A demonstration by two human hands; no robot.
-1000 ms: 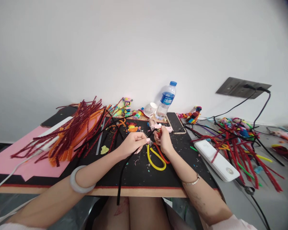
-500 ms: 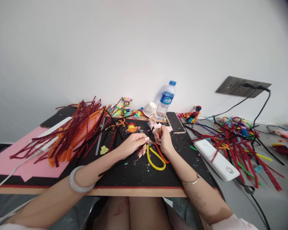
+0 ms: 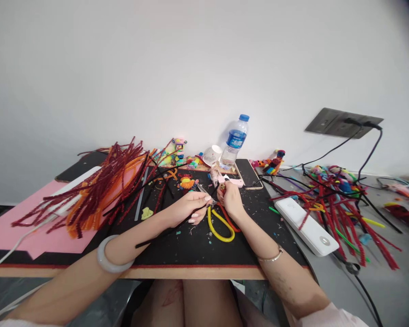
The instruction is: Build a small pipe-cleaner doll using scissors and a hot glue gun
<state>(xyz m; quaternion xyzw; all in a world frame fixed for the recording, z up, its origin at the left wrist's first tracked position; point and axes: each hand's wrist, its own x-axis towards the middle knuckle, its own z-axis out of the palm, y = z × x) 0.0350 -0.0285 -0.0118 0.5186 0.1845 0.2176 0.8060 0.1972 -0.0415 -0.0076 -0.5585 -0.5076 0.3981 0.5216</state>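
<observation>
My left hand [image 3: 192, 207] is closed, pinching a black pipe cleaner [image 3: 148, 244] whose free end trails toward the front left, under my forearm. Close beside it, my right hand [image 3: 232, 200] is curled shut around a small dark reddish-brown thing that I cannot make out. Scissors with a yellow loop handle [image 3: 221, 237] and a red one lie on the black mat [image 3: 197, 254] between and below my hands; their pivot is partly covered. Behind my left hand lies a small orange-and-yellow fuzzy figure [image 3: 187, 183]. A pink hot glue gun [image 3: 232, 182] lies just beyond my right hand.
Dark red and orange pipe cleaners [image 3: 105, 186] are heaped on pink paper [image 3: 17, 227] at left. A water bottle [image 3: 233, 143], tipped white cup [image 3: 211, 155] and phone [image 3: 248, 175] stand or lie at the back. At right are a white power bank [image 3: 303, 227] and more red pipe cleaners [image 3: 344, 227].
My right hand has turned slightly and shifted a little left. The left hand's fingers have closed up somewhat, and the black pipe cleaner's free end has moved slightly left.
</observation>
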